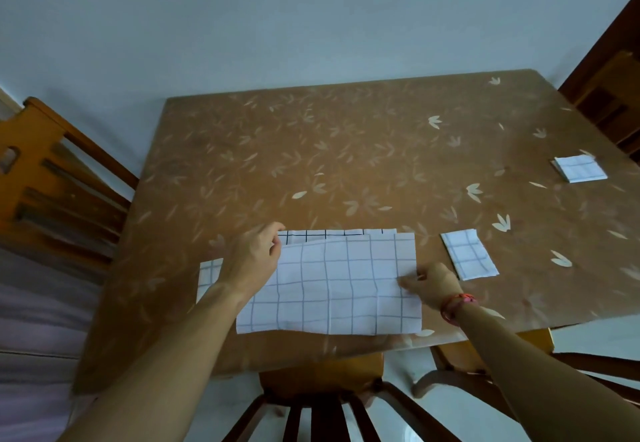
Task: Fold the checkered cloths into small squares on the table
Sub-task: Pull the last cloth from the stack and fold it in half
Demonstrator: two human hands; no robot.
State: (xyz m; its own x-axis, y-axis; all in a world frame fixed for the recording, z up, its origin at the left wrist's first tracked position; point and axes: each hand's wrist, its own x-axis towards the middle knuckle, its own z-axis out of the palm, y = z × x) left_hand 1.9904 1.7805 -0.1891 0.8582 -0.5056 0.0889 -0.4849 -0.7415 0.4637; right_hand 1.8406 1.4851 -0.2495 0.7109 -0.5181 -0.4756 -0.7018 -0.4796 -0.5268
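Two bare hands work a large checkered cloth (336, 285) lying at the near edge of a brown, leaf-patterned counter (346, 150). Furthest left stands a wooden chair (52, 178). Next, a strip of the cloth's lower layer pokes out beside the left forearm. The left hand (254, 254) sits at the far left corner of the folded-over top layer, fingers curled and pinching its edge. The cloth spreads flat between the hands, white with thin grid lines. The right hand (433, 284), a red bracelet (457, 304) on its wrist, pinches the cloth's right edge. Just beside it lies a small folded square (469, 254). Well apart, near the counter's right edge, lies another folded square (580, 168).
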